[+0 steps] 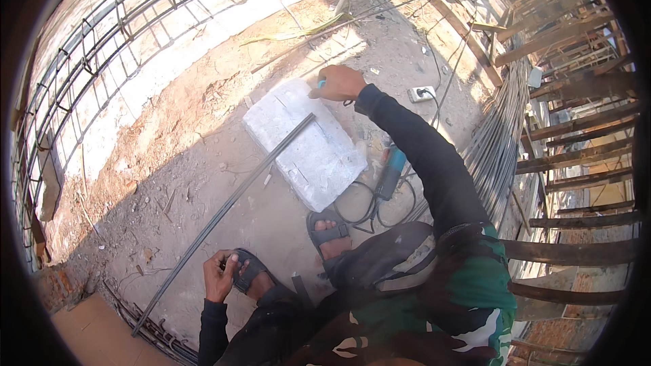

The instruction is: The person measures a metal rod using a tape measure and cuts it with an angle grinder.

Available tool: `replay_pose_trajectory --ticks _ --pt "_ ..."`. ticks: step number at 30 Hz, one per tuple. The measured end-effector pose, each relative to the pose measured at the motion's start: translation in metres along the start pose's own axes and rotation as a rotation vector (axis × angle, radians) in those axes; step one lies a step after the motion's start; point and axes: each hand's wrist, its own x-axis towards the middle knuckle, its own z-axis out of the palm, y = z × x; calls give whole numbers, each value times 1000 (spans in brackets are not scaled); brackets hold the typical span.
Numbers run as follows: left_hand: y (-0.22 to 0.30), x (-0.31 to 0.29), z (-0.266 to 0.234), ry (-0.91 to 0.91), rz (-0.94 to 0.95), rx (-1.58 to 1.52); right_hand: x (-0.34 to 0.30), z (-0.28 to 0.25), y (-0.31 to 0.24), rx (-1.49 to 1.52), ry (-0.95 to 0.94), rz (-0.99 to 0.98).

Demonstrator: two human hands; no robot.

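A pale, chalky white slab (298,139) lies on the dirt in front of my feet. A bundle of dark steel rods (234,198) rests with one end on it, the rest slanting down to the lower left. Above the slab's far right corner, my right hand (341,84) is closed around a small teal thing (321,83), mostly hidden by the fingers. My left hand (220,276) is beside my left sandal (249,270), its fingers curled; whatever is in them is hidden. A teal and dark angle grinder (390,175) lies right of the slab, its cable coiled below.
A white power strip (422,94) with a plug sits beyond my right arm. Long steel bars (498,152) are piled at the right, by wooden planks (576,163). A rebar cage (122,20) curves along the far left. A brown board (102,332) is at lower left.
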Motion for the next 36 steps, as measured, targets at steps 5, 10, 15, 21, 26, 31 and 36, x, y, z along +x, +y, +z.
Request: replay_pose_trajectory --ticks 5,10,15,21,26,31,36 --pt "16 13 -7 51 80 67 15 10 87 19 -93 302" --pt "26 20 0 23 160 165 21 37 131 -119 32 432" --pt "64 30 1 -48 291 315 10 35 140 -178 267 408" --pt "169 81 -7 -95 728 636 -49 -26 160 -117 474 364" --pt "250 132 28 -163 1005 752 -131 -14 207 66 909 755" --pt "288 143 92 -392 1225 691 -165 44 250 1128 816 971" --pt "298 135 120 -531 1242 696 -156 47 263 1923 926 413"
